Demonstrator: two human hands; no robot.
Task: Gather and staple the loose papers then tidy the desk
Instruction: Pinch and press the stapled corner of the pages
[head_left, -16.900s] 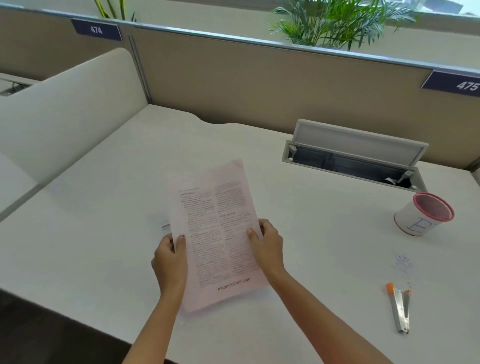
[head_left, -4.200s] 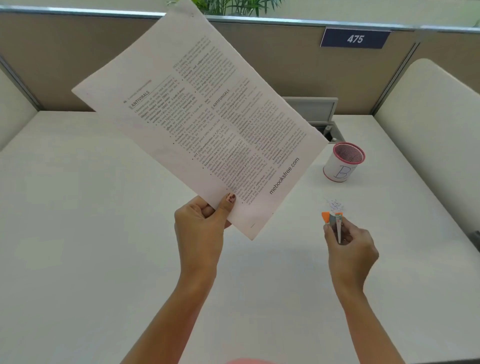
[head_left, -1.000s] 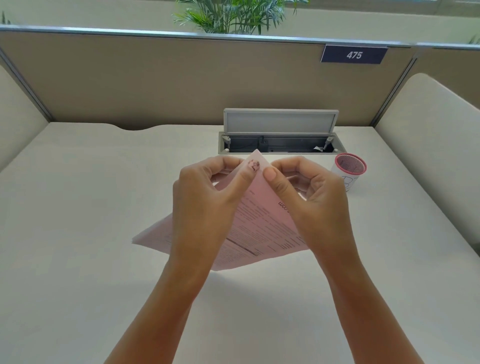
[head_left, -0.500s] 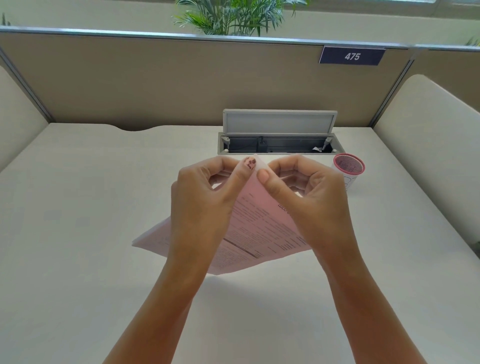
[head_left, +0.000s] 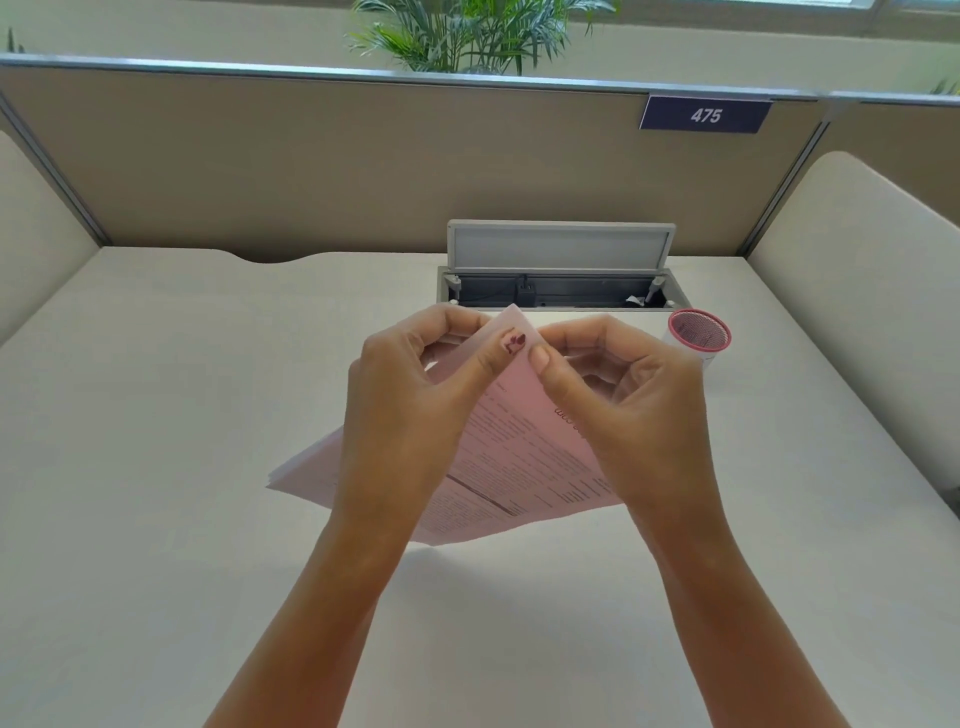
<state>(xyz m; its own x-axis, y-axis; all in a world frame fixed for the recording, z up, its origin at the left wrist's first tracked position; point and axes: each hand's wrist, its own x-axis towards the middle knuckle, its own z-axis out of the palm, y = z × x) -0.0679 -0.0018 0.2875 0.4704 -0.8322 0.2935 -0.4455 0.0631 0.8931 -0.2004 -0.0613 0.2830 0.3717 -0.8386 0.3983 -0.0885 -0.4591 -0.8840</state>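
A small stack of printed papers (head_left: 511, 462) hangs above the white desk (head_left: 156, 467), raised by one corner. My left hand (head_left: 410, 410) and my right hand (head_left: 623, 405) both pinch that top corner between thumb and fingers, thumbs almost touching. The rest of the sheets droop down and away toward the left, behind my hands. The stapler is not in sight; whether anything is inside my right fist I cannot tell.
A white pen cup with a red mesh rim (head_left: 698, 338) stands just right of my right hand. Behind it a cable tray (head_left: 561, 291) is sunk in the desk with its lid (head_left: 561, 247) propped up. Beige partitions (head_left: 311, 166) wall in the desk.
Over the last second the hands and papers have stayed almost still, with the corner lifted a little between the thumbs. Earlier, my right hand held the stapler and my left held the papers up.
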